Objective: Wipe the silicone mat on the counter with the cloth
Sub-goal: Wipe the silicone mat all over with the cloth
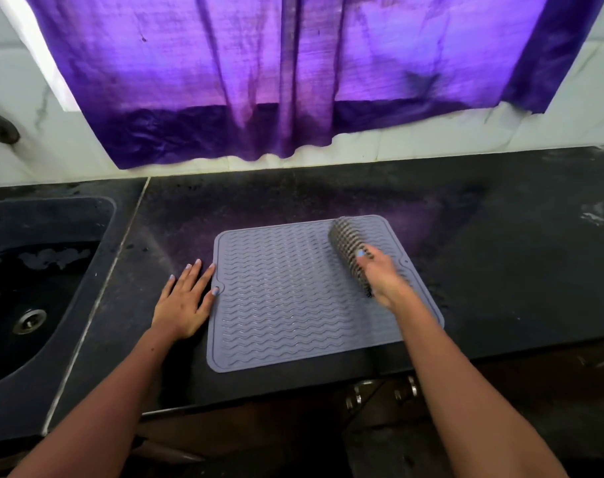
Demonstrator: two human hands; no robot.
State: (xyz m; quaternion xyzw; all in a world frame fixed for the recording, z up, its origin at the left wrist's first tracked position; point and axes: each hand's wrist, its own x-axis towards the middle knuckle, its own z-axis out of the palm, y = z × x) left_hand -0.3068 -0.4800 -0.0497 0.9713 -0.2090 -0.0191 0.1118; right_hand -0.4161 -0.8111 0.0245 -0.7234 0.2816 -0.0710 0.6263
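While one grey silicone mat (304,294) lay on the counter (500,243), my left hand (185,300) rested flat beside it, fingers spread; right hand (383,276) gripped one striped cloth (347,243) on the mat.

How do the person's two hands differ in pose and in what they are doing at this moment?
The left hand lies flat and open on the counter, thumb on the mat edge; the right hand is closed around a striped cloth. The left holds nothing; the right presses the cloth onto the mat. Both have light blue nails.
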